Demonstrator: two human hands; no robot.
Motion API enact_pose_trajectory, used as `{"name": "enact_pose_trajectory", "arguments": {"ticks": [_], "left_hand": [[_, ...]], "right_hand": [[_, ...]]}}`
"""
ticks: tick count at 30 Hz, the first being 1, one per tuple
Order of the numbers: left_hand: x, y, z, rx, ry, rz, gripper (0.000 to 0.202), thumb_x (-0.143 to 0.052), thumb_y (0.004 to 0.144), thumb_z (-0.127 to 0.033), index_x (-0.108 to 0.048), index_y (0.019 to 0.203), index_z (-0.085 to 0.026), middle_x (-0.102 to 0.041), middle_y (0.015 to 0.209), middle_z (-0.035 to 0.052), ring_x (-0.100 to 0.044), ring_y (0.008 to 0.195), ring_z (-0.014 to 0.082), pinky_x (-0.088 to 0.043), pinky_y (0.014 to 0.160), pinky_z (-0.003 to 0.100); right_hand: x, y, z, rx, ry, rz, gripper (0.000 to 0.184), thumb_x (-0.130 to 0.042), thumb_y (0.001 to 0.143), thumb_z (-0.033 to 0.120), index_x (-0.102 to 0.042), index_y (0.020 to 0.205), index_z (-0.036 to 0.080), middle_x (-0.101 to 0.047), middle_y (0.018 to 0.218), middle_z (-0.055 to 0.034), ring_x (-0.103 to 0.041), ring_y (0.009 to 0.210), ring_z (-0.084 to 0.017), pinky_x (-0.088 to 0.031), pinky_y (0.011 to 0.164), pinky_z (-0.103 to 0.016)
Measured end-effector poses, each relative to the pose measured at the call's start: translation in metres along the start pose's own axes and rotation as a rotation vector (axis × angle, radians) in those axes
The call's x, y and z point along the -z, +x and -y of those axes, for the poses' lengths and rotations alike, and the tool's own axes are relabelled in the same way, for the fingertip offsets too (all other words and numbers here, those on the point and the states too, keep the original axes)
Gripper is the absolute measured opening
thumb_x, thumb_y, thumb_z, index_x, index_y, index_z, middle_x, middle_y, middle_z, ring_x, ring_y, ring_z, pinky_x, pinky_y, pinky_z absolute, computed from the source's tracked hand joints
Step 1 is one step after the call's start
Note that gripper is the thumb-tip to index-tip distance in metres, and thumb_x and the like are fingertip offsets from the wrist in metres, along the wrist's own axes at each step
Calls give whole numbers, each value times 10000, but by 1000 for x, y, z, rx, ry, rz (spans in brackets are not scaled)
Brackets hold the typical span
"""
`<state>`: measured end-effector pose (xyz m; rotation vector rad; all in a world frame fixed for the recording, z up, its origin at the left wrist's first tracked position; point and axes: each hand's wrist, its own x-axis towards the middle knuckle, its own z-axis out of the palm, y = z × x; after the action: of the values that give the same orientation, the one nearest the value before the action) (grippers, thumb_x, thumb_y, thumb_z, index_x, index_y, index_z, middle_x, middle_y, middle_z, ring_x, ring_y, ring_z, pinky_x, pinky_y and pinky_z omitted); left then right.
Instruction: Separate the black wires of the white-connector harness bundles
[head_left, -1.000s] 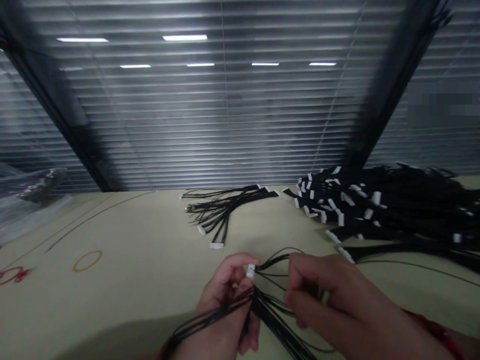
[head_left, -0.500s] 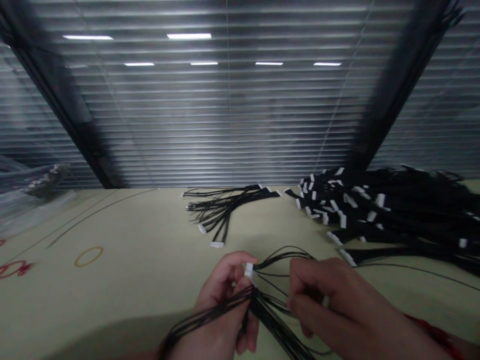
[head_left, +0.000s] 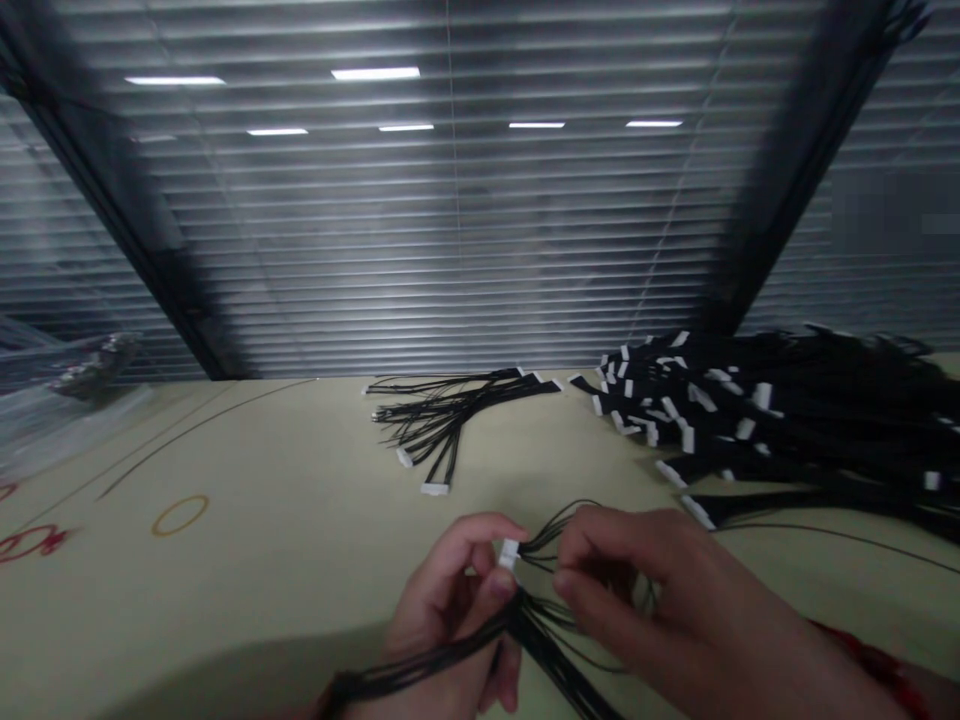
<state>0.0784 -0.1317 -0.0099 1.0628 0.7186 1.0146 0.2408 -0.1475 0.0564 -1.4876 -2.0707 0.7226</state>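
My left hand (head_left: 450, 610) pinches a small white connector (head_left: 509, 553) between thumb and forefinger, with a bundle of thin black wires (head_left: 420, 665) running across its palm and out past my wrist. My right hand (head_left: 645, 600) is closed on the thin black wires (head_left: 551, 530) that come out of that connector, its fingertips a finger's width from the connector. Both hands hover low over the pale yellow-green table (head_left: 262, 540) near its front edge.
A small fan of black wire harnesses with white connectors (head_left: 442, 420) lies at the table's middle back. A large heap of the same harnesses (head_left: 780, 415) fills the back right. A clear plastic bag (head_left: 67, 390) sits at the far left. Closed blinds stand behind.
My right hand has slid left along the wires, closer to the white connector. The left hand shifted slightly right and lower with the connector in its pinch.
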Motion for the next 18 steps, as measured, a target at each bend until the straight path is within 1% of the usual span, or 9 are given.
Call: {"name": "enact_pose_trajectory", "arguments": {"ticks": [3,5,8,12,14,16,18], "left_hand": [[0,-1,2,-34,-13,52,231,-598,795,-468,-594,923,-276,-435,675,-72,-390,310,-33,-261,296,76],[-1,-2,2,-56,7,69,217,-582,810,-459,-603,937,-284,-432,671,-71,-391,326,-36,-255,307,68],[-2,-5,1,-73,36,61,214,-573,822,-453,-609,946,-281,-430,659,-69,-377,337,-42,-233,316,63],[-2,-5,1,-38,63,59,271,-605,784,-490,-611,935,-266,-431,593,-74,-373,333,-24,-244,314,69],[-2,-4,0,-21,73,25,309,-601,770,-519,-598,931,-256,-429,588,-76,-374,323,-15,-239,305,83],[-2,-1,-2,0,85,-25,338,-586,767,-542,-578,926,-244,-414,588,-81,-363,314,-9,-233,304,100],[-2,1,-5,26,109,-59,349,-572,777,-541,-556,937,-232,-394,583,-87,-354,322,-3,-228,315,113]], "right_hand": [[-5,-4,-2,116,-93,-79,177,-449,823,162,-501,655,181,-523,597,39,-455,542,-89,-291,500,-215],[-8,-7,-4,156,-139,-111,179,-445,840,166,-501,670,179,-529,608,30,-466,556,-98,-290,505,-223],[-12,-6,-6,172,-159,-105,203,-421,863,177,-511,682,174,-548,642,5,-491,589,-116,-301,510,-233],[-15,-5,-10,175,-158,-82,211,-411,877,186,-536,708,179,-563,674,-13,-511,617,-137,-331,516,-252],[-11,-8,-11,212,-191,-132,183,-416,874,188,-560,760,188,-574,702,-23,-527,647,-165,-371,555,-289],[-5,-11,-11,257,-147,-163,137,-451,873,225,-587,856,211,-596,800,-47,-546,749,-209,-420,635,-346],[1,-11,-10,282,-25,-114,137,-498,883,304,-589,972,251,-591,962,-66,-538,880,-225,-457,718,-374]]}}
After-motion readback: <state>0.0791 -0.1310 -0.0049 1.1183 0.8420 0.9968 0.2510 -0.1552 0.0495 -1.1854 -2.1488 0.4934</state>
